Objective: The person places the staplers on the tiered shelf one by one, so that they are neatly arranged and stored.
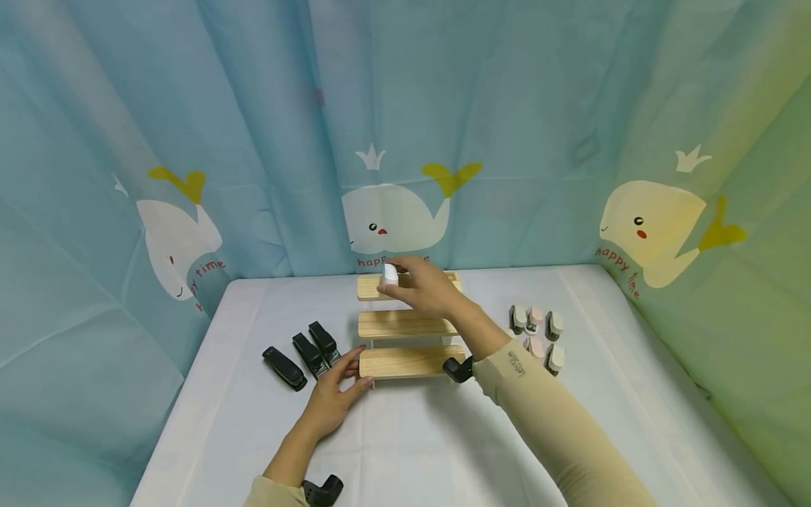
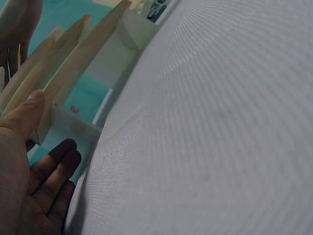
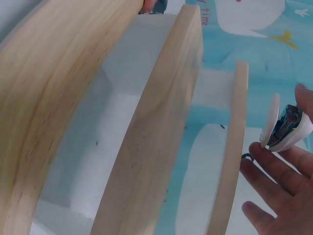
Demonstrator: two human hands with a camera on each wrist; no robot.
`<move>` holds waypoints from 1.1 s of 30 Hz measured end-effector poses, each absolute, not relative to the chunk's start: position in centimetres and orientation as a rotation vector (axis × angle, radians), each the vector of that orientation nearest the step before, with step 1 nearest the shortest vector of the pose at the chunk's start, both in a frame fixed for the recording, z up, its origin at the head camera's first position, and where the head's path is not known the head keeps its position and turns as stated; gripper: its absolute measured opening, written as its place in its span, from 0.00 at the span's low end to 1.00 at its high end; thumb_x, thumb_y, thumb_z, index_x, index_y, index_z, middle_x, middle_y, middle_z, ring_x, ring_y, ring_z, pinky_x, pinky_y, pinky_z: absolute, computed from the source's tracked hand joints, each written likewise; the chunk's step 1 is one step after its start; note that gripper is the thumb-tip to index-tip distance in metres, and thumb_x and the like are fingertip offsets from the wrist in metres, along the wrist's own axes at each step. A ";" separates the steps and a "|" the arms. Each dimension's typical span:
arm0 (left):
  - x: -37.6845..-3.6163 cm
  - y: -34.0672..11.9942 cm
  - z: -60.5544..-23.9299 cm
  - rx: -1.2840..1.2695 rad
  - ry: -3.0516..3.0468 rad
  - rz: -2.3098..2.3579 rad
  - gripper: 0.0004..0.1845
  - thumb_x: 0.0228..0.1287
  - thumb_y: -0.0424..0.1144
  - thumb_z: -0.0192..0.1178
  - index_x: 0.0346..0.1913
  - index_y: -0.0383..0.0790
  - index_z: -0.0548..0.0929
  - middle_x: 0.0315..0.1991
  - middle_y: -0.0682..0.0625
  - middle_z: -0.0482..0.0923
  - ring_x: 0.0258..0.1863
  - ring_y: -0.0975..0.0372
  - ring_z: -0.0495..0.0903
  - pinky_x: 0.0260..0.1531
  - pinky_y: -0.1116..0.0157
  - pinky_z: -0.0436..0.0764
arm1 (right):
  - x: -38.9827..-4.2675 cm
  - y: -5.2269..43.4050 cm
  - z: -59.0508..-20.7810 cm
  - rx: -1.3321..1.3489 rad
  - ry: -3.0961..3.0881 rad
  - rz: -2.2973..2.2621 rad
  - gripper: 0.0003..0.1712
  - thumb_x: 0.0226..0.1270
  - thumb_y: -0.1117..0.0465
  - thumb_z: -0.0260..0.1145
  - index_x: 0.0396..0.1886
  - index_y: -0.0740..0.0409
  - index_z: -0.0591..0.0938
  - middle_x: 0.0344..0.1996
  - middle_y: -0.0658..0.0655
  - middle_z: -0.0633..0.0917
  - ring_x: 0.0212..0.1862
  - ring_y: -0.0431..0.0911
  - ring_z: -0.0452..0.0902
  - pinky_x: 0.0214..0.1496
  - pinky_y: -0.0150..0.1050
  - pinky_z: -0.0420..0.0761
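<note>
Head view has the right hand [image 1: 428, 287] pinching a white stapler [image 1: 390, 275] by the left part of the far board [image 1: 369, 289], while the left hand [image 1: 331, 400] grips the near board [image 1: 408, 361] at its left end. Black staplers [image 1: 309, 353] lie to the left.

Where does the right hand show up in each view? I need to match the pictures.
Head: the right hand is near the picture's centre, in front of the top tier.
Left wrist: it is in the top left corner, partly cut off.
Right wrist: at the lower right edge, holding a white stapler.
Shared landmark: the wooden rack, visible in all three views.
</note>
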State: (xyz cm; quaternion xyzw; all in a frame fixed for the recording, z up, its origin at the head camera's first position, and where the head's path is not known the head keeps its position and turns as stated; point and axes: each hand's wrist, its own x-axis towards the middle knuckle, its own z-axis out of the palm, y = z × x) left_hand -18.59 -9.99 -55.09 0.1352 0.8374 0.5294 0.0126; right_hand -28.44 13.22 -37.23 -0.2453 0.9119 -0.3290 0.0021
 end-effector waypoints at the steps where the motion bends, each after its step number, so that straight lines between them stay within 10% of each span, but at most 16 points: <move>1: -18.6 -10.0 -55.1 0.423 2.612 1.649 0.33 0.60 0.61 0.61 0.69 0.73 0.64 0.56 0.64 0.76 0.56 0.65 0.76 0.60 0.50 0.70 | -28.5 13.1 -37.2 -0.769 2.856 -1.037 0.38 0.66 0.39 0.61 0.71 0.50 0.67 0.67 0.50 0.72 0.62 0.48 0.76 0.60 0.45 0.77; 33: -18.7 -10.0 -55.1 0.423 2.606 1.649 0.33 0.60 0.61 0.61 0.69 0.75 0.63 0.56 0.63 0.77 0.55 0.66 0.77 0.60 0.50 0.69 | -30.0 10.7 -38.9 -0.734 2.874 -1.013 0.36 0.65 0.38 0.62 0.69 0.48 0.70 0.57 0.47 0.79 0.56 0.42 0.78 0.56 0.43 0.78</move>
